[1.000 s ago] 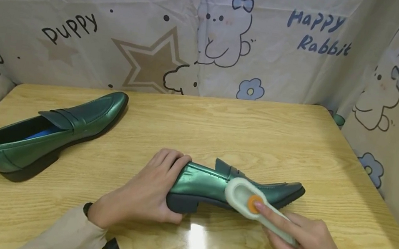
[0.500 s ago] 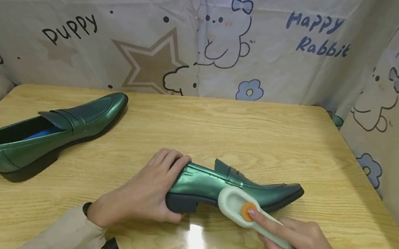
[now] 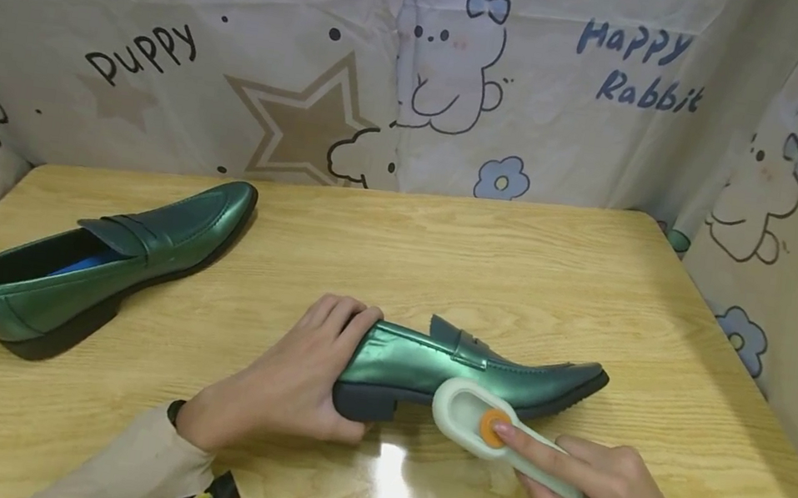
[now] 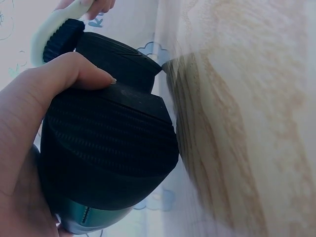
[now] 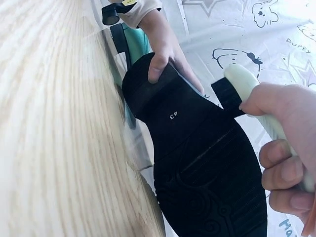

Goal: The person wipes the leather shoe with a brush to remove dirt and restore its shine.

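Observation:
A green metallic loafer (image 3: 402,363) stands with its side and black sole edge toward me, toe pointing right. My left hand (image 3: 291,378) grips it round the heel; in the left wrist view the thumb (image 4: 81,71) presses on the black heel (image 4: 113,133). My right hand (image 3: 601,494) holds a pale green brush (image 3: 453,412) by its handle, index fingertip on an orange button (image 3: 494,427). The brush head lies at the lower side of the shoe's middle. Its dark bristles (image 5: 227,96) appear beside the sole (image 5: 207,163) in the right wrist view; exact contact is hard to tell.
A second green loafer (image 3: 132,264) sits at the left of the wooden table (image 3: 383,255), toe toward the back. A printed cloth (image 3: 308,18) hangs behind the table and along its right side. A dark strap end (image 3: 223,495) hangs by the left sleeve.
The brush and my right hand have moved down and slightly left along the shoe's side, mostly in the first half second. My left hand and the gripped loafer have stayed nearly still.

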The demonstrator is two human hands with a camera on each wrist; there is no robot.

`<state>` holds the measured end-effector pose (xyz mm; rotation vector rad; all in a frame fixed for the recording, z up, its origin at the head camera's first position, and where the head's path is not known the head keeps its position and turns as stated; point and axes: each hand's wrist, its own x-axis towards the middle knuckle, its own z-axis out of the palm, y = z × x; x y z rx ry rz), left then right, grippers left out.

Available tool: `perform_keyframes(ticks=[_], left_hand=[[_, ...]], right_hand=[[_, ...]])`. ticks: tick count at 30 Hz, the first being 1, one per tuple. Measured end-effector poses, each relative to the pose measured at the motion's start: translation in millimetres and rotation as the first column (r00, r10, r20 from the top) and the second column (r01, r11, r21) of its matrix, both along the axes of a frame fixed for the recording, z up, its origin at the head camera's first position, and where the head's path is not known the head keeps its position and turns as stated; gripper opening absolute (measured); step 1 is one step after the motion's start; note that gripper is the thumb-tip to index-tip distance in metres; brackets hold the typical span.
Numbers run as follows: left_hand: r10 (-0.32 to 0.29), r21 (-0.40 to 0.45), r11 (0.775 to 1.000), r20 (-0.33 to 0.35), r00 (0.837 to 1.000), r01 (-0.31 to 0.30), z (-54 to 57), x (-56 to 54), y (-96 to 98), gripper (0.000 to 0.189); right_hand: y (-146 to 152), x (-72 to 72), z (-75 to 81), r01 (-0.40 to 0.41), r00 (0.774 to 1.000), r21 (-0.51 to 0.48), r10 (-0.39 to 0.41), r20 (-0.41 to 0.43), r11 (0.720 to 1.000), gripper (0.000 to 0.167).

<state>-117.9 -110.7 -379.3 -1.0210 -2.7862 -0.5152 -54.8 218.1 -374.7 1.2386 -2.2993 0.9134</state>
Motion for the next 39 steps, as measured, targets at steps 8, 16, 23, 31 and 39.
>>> perform_keyframes(ticks=[8, 16, 23, 31, 39], left_hand=[[0.008, -0.009, 1.000, 0.017, 1.000, -0.007, 0.9, -0.3, 0.8, 0.105], [0.016, -0.008, 1.000, 0.036, 0.999, -0.016, 0.4, -1.4, 0.2, 0.107], [0.016, -0.009, 1.000, 0.032, 0.999, -0.016, 0.8, -0.5, 0.8, 0.106], [0.002, -0.009, 1.000, 0.015, 1.000, -0.002, 0.6, -1.6, 0.9, 0.106], [0.014, -0.020, 1.000, 0.016, 1.000, -0.014, 0.6, 0.5, 1.3, 0.106]], right_hand=[[-2, -2.2, 5.8, 0.078, 0.995, -0.039, -0.081, -0.066, 0.996, 0.035], [9, -8.1, 2.8, 0.234, 0.969, -0.059, -0.238, -0.071, 0.970, 0.041], [20, -13.1, 2.0, 0.294, 0.951, -0.106, -0.301, -0.067, 0.950, 0.047], [10, -7.3, -0.3, 0.025, 1.000, -0.081, -0.026, -0.004, 0.996, 0.037], [13, -8.2, 0.6, 0.126, 0.991, -0.084, -0.123, 0.045, 0.988, 0.042]])
